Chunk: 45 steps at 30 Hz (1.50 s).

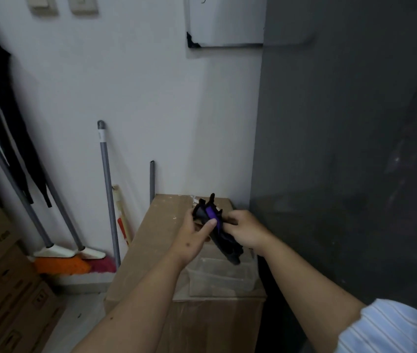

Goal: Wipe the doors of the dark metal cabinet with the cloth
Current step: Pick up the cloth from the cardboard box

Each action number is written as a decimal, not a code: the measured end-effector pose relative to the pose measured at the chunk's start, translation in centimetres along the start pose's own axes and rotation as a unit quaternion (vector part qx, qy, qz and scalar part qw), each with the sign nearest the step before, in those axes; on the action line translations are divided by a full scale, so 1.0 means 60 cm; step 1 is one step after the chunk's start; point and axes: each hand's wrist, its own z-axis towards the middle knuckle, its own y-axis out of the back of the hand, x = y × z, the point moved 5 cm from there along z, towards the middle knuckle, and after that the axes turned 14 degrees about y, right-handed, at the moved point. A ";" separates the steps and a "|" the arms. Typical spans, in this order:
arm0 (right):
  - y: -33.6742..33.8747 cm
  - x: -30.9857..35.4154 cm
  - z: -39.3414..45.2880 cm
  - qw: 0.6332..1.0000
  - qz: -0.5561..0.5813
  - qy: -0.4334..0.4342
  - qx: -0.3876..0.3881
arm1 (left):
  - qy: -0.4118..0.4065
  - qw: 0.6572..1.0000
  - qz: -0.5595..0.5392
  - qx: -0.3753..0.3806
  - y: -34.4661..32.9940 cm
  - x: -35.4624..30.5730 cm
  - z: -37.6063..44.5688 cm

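Both hands hold a dark cloth (224, 244) with a purple stripe, bunched up above a cardboard box (151, 250). My left hand (194, 238) grips its upper part, thumb lying across the purple stripe. My right hand (247, 231) clutches the cloth's right side, fingers curled round it. The lower end of the cloth hangs down over a clear plastic tub (222, 276). The dark metal cabinet (355, 161) fills the right side of the head view, its surface dull and smudged; neither hand touches it.
The tub sits on the box, which stands against the cabinet's left side. Brooms (69, 253) and a grey mop handle (106, 187) lean on the white wall (138, 98). Stacked cardboard boxes (6, 289) stand at the lower left. A whiteboard (227, 21) hangs above.
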 end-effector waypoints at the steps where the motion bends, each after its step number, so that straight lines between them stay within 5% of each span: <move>1: 0.003 0.007 -0.004 1.000 0.014 0.003 -0.007 | -0.010 1.000 -0.023 -0.004 -0.002 -0.010 -0.004; 11: 0.039 0.078 -0.083 0.993 0.103 -0.035 -0.053 | -0.005 0.996 -0.056 -0.075 -0.014 -0.083 -0.093; 15: 0.043 0.114 -0.136 0.977 0.207 -0.058 0.003 | 0.003 0.994 -0.045 -0.100 -0.028 -0.107 -0.147; 19: 0.058 0.143 -0.184 0.991 0.124 0.004 0.049 | -0.006 0.993 -0.052 -0.108 -0.058 -0.125 -0.190; 23: 0.097 0.156 -0.231 0.995 0.093 0.031 0.012 | -0.009 0.991 -0.047 -0.124 -0.089 -0.146 -0.235; 29: 0.172 0.153 -0.310 0.980 0.189 0.024 -0.051 | -0.013 0.989 -0.074 -0.131 -0.112 -0.172 -0.298; 36: 0.284 0.149 -0.390 0.950 0.294 0.057 -0.085 | -0.068 0.993 -0.001 -0.100 -0.167 -0.214 -0.358; 45: 0.350 0.147 -0.456 0.985 0.055 0.165 0.013 | -0.125 0.975 0.162 0.082 -0.331 -0.283 -0.411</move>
